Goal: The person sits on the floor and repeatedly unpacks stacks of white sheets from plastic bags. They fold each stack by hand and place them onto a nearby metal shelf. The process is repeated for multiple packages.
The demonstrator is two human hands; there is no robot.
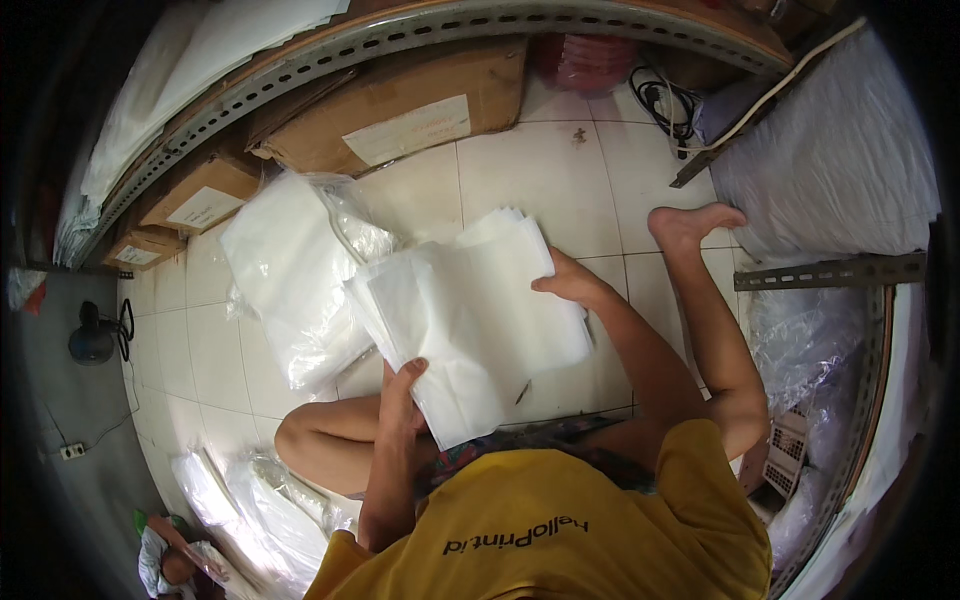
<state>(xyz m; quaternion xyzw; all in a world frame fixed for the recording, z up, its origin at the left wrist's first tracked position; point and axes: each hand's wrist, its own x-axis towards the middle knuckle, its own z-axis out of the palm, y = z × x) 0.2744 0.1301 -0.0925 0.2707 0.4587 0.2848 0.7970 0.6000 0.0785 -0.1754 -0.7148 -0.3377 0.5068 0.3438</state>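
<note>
A stack of thin white sheets (480, 320), soft and slightly creased, is held up over my lap between both hands. My left hand (404, 385) grips its near left edge, thumb on top and the other fingers underneath. At the far right edge my right hand (568, 279) pinches the stack, with its fingers partly hidden beneath. The layers fan out a little along the left side and the far corner. Left of the stack, a clear plastic bag of white sheets (290, 260) lies on the floor, close to the held sheets.
Cardboard boxes (400, 115) stand under a metal shelf (400, 32) at the far side. More plastic-wrapped white packs (270, 500) lie at the near left. A large wrapped bundle (840, 150) and a black cable (668, 105) are at the right. A small dark object (522, 392) lies near my lap.
</note>
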